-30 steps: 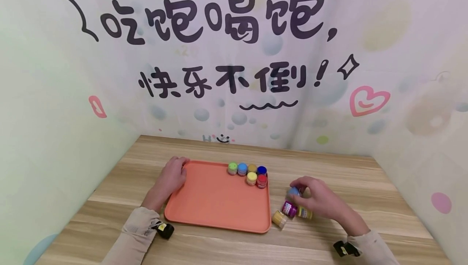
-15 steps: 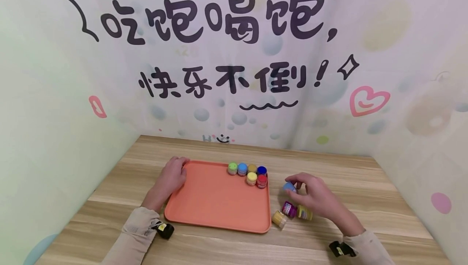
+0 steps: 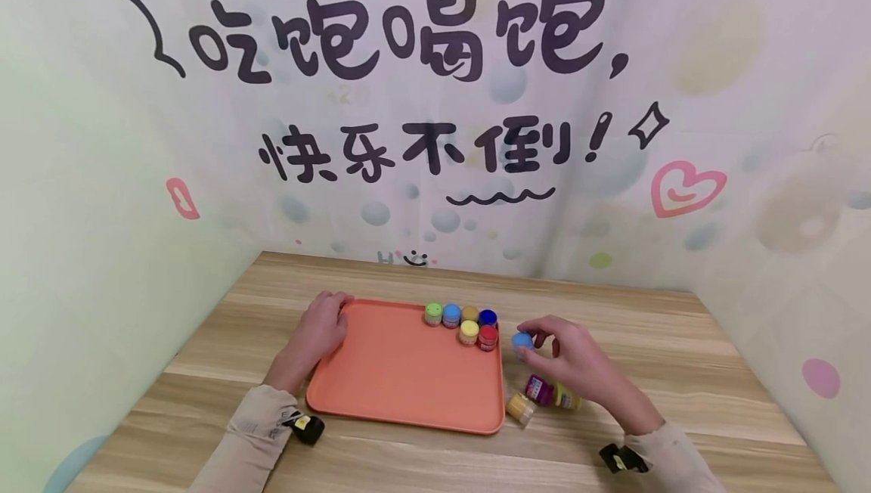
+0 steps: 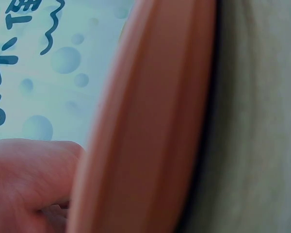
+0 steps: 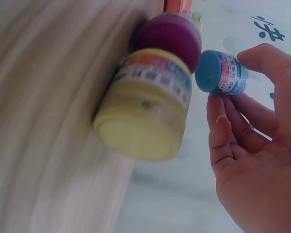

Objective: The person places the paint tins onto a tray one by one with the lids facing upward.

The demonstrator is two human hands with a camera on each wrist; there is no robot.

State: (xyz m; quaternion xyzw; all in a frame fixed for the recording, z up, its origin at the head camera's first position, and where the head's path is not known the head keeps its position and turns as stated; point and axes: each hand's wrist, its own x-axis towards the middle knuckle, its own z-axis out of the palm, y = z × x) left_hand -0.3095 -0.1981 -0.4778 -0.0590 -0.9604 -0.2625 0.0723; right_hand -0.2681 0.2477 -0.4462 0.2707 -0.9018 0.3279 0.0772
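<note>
My right hand pinches a small light-blue paint jar between thumb and fingertips, just right of the orange tray. In the right wrist view the jar's label and blue lid show. My left hand grips the tray's rim at its far left corner; part of its fingers is hidden. Below the right hand a purple paint jar, a yellow paint jar and an ochre paint jar lie on their sides.
Several paint jars stand upright at the tray's far right corner, among them a green jar, a pale yellow jar and a red jar. The wooden table meets a printed wall cloth behind.
My right hand has lifted the light-blue paint jar from beside the lying jars and moved it left and away from me, closer to the tray. The left hand has stayed in place.
</note>
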